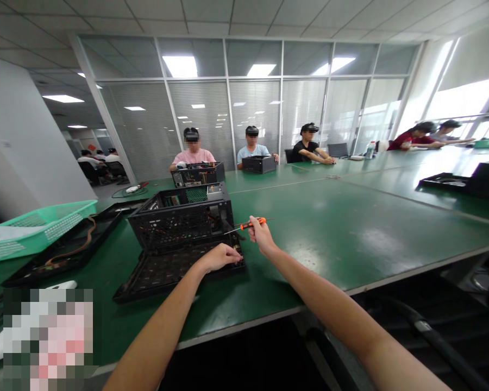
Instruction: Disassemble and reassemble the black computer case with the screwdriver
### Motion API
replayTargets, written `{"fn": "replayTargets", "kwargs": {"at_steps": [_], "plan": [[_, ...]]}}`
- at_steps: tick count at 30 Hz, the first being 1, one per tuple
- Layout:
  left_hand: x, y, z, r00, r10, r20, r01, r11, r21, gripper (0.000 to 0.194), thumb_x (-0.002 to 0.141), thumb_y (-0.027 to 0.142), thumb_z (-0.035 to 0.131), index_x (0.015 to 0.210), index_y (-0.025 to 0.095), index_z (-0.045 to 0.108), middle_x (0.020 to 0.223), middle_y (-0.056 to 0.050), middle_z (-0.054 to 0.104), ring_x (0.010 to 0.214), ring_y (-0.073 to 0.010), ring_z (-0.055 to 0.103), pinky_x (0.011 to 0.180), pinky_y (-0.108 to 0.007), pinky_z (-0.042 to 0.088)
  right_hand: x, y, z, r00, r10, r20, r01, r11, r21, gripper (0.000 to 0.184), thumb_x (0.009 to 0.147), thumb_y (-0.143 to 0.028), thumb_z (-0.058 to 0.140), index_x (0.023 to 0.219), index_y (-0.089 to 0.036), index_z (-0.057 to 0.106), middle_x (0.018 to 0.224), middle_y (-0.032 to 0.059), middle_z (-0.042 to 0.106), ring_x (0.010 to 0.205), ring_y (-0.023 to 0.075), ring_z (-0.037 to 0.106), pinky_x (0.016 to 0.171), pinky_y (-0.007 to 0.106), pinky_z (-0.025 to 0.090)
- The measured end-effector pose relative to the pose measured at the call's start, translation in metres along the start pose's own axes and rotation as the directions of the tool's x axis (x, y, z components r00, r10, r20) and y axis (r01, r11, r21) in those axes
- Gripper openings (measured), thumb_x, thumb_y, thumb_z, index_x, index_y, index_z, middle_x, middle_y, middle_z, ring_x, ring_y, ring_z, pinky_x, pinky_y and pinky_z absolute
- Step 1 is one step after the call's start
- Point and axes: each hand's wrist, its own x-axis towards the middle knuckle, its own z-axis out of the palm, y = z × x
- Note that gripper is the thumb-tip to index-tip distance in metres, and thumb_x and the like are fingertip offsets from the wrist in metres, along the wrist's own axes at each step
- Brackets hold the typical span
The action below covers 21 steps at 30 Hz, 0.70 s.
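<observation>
right hand (261, 237) holds orange-handled metal screwdriver (246, 226) raised, probably for elbow room | left hand (219, 257) bunched at flat black panel (158, 276), can't tell if gripping

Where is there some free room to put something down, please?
On the green table: widest right of the right hand, toward the far-right black case; smaller between the forearms. Crowded at left: open computer case, black panel, green basket.

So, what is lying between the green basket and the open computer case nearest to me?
A black panel with a brown cable, in the head view.
</observation>
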Motion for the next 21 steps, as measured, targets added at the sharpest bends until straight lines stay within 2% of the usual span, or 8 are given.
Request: {"fn": "replayTargets", "kwargs": {"at_steps": [8,11,16,18,21], "plan": [[0.002,-0.007,-0.001,1.000,0.004,-0.013,-0.003,0.996,0.084,0.034,0.070,0.041,0.062,0.087,0.013,0.071,0.081,-0.005,0.070,0.076,-0.0174,0.059,0.070,-0.025,0.042,-0.001,-0.002,0.000,0.999,-0.037,0.010,0.038,0.999,-0.038,0.037,0.075,-0.056,0.053,0.070,-0.020,0.045,0.038,-0.0108,0.031,0.031,0.0043,0.021,0.031,0.018,0.015],[0.002,-0.009,-0.002,0.999,0.034,-0.018,-0.032,0.993,0.115,0.034,0.070,0.040,0.061,0.089,0.013,0.071,0.085,-0.004,0.070,0.078,-0.0175,0.060,0.071,-0.024,0.042,0.001,-0.011,-0.005,0.990,-0.143,0.008,0.143,0.980,-0.141,0.038,0.075,-0.055,0.053,0.064,-0.020,0.047,0.038,-0.0101,0.028,0.032,0.0048,0.022,0.033,0.020,0.017],[-0.001,-0.009,-0.003,0.994,0.107,-0.017,-0.103,0.982,0.158,0.032,0.074,0.039,0.060,0.088,0.014,0.071,0.084,-0.005,0.069,0.076,-0.0161,0.060,0.070,-0.023,0.042,0.005,-0.026,-0.018,0.937,-0.342,-0.075,0.310,0.909,-0.280,0.040,0.078,-0.053,0.050,0.057,-0.019,0.047,0.044,-0.0063,0.036,0.037,0.0066,0.030,0.039,0.021,0.026],[-0.001,-0.008,-0.003,0.990,0.141,-0.027,-0.134,0.973,0.190,0.031,0.074,0.039,0.060,0.088,0.014,0.071,0.083,-0.005,0.068,0.074,-0.0149,0.058,0.067,-0.022,0.042,0.004,-0.028,-0.020,0.928,-0.370,-0.037,0.333,0.872,-0.360,0.040,0.078,-0.051,0.049,0.055,-0.019,0.047,0.046,-0.0050,0.039,0.041,0.0078,0.034,0.042,0.022,0.029],[-0.001,-0.007,-0.003,0.986,0.162,-0.037,-0.149,0.962,0.230,0.031,0.074,0.039,0.061,0.088,0.014,0.071,0.084,-0.005,0.067,0.071,-0.0132,0.056,0.063,-0.021,0.040,-0.001,-0.027,-0.017,0.919,-0.384,0.086,0.373,0.780,-0.502,0.039,0.078,-0.048,0.050,0.054,-0.019,0.046,0.047,-0.0042,0.041,0.046,0.0091,0.037,0.047,0.022,0.031]]}}
